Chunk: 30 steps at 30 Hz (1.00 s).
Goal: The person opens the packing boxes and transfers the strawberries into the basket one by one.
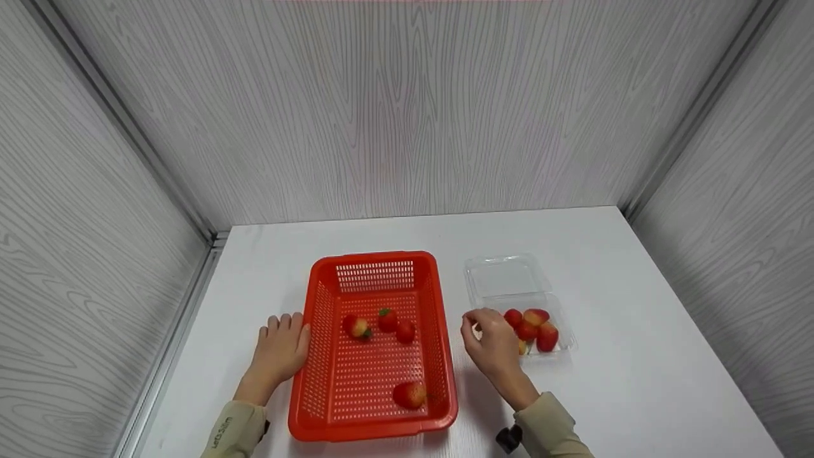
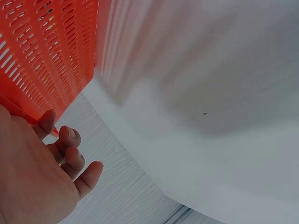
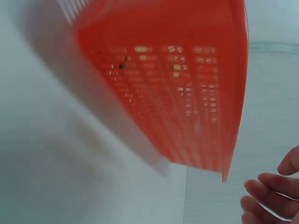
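A red perforated plastic basket point(image 1: 375, 375) stands on the table with several strawberries in it, one strawberry point(image 1: 409, 395) near its front right corner. My left hand point(image 1: 278, 348) rests against the basket's left rim, its fingers loosely bent in the left wrist view. Between the basket and a clear plastic clamshell box point(image 1: 563, 318) hovers my right hand point(image 1: 496, 345). Its thumb and fingers are loosely curled, and nothing shows between them in the right wrist view. The box's lid point(image 1: 507, 278) is folded back. Several strawberries point(image 1: 547, 336) lie inside, some hidden behind my right hand.
The white table point(image 1: 648, 356) is bordered by a pale wood-grain back wall point(image 1: 407, 114) and side walls. A metal strip point(image 1: 168, 343) runs along the left edge.
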Each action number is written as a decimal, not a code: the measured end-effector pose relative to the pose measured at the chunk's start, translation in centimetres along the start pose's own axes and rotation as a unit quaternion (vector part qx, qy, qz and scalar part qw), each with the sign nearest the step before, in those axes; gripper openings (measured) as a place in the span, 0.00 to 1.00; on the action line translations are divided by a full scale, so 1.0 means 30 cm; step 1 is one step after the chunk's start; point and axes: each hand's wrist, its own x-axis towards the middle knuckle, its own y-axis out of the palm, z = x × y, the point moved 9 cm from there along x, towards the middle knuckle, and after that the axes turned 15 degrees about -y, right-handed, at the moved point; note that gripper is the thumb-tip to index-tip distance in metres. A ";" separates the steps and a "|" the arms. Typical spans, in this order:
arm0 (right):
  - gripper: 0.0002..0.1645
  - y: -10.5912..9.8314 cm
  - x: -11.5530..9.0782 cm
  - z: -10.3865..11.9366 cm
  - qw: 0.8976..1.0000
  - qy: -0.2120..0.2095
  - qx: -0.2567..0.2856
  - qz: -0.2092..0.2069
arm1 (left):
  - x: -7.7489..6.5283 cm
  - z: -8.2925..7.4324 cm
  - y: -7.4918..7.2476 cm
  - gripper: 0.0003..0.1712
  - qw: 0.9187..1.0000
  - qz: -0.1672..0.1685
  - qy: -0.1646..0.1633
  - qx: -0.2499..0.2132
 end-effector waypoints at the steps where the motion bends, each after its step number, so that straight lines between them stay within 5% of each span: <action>1: 0.01 -0.003 -0.004 -0.018 1.000 0.007 -0.009 0.002 | 0.000 0.000 -0.001 0.13 1.000 0.001 -0.001 0.000; 11: 0.12 -0.003 -0.081 -0.197 0.993 0.086 -0.060 0.058 | -0.002 0.002 -0.003 0.13 1.000 0.010 -0.006 0.002; 19: 0.19 0.056 -0.169 -0.314 0.965 0.192 -0.031 0.178 | 0.002 0.011 -0.001 0.14 1.000 0.012 -0.009 0.005; 30: 0.15 0.065 -0.176 -0.332 0.961 0.191 -0.051 0.195 | -0.001 0.002 -0.007 0.12 1.000 0.002 -0.005 0.001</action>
